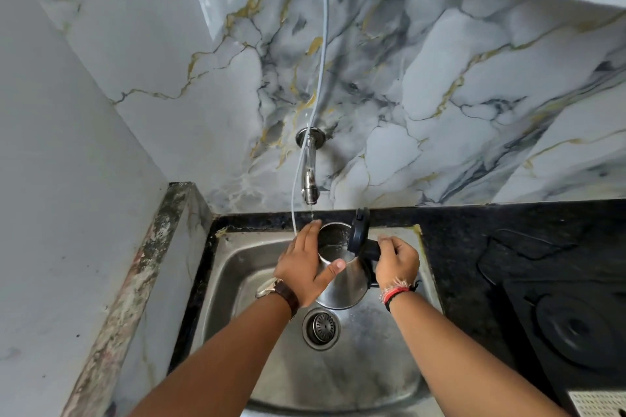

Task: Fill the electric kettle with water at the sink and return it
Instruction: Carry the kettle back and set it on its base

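Observation:
A steel electric kettle point(343, 284) with a black lid point(358, 230) flipped open hangs over the steel sink point(237, 267), tilted a little toward the wall. My left hand point(303, 266) wraps its left side, thumb on the front of the body. My right hand point(396, 261) grips the black handle on its right side. A chrome wall tap point(310, 176) sits just above and behind the kettle's mouth. A thin stream of water falls from the spout toward the open rim.
A round drain strainer point(321, 329) lies in the basin below the kettle. A thin white tube point(320, 54) hangs down the marble wall past the tap. A black countertop with a black gas stove point(572, 325) lies to the right. A white wall and a stone ledge point(135, 281) close the left side.

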{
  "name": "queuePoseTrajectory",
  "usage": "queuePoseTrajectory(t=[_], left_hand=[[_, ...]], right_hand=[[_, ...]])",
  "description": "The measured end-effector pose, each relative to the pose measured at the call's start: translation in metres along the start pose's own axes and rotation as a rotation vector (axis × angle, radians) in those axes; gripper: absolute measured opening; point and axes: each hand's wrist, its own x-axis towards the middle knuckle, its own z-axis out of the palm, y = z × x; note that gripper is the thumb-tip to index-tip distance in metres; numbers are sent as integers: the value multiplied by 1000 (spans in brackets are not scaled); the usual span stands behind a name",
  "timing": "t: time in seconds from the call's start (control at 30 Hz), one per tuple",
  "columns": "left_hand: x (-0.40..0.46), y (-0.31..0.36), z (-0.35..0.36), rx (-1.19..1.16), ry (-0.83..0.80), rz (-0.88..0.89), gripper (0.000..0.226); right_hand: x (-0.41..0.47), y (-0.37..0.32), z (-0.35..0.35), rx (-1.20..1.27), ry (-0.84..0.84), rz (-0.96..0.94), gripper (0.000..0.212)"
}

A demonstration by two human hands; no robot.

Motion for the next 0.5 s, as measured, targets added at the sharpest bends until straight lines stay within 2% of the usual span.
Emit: queuePoseTrajectory(t=[0.17, 0.3, 0.5], left_hand=[[-11, 32, 15, -93, 13, 115, 98], [-13, 74, 42, -168, -12, 192, 96], [-9, 177, 99, -230, -49, 290, 98]], right_hand=[[-3, -1, -51, 16, 50, -30, 53], [4, -1, -108, 6, 102, -53, 46], [37, 14, -226, -16, 210, -66, 47]])
